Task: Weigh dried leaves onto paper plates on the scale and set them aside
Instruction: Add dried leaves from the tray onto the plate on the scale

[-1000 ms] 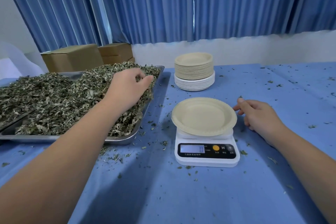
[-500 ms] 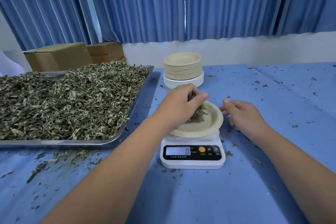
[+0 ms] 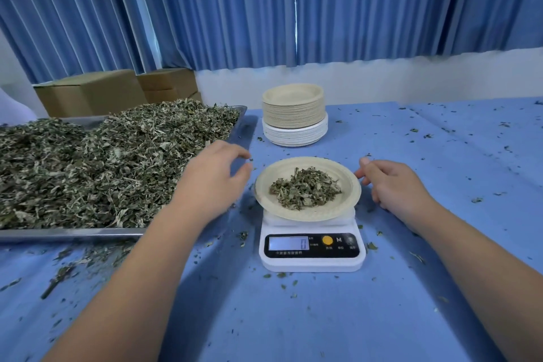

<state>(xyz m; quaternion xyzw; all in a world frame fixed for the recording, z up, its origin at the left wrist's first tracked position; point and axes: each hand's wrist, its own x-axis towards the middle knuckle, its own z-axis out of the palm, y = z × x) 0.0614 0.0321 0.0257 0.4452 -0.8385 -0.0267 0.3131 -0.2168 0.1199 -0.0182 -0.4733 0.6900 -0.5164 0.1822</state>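
Note:
A beige paper plate (image 3: 349, 195) sits on a small white scale (image 3: 312, 261) at the middle of the blue table. A small heap of dried leaves (image 3: 305, 187) lies in the plate. My left hand (image 3: 213, 181) hovers just left of the plate, fingers relaxed and holding nothing. My right hand (image 3: 393, 184) rests on the table at the plate's right edge, fingers loosely bent, one fingertip near the rim. A big metal tray (image 3: 73, 233) heaped with dried leaves (image 3: 111, 161) fills the left side.
A stack of spare paper plates (image 3: 294, 117) stands behind the scale. Cardboard boxes (image 3: 91, 92) sit behind the tray, against blue curtains. Leaf crumbs are scattered over the blue tablecloth (image 3: 440, 288), thickest in front of the tray.
My left hand took a handful from the tray, dropped it onto the plate and has drawn back to the left, empty. The right hand stayed beside the plate.

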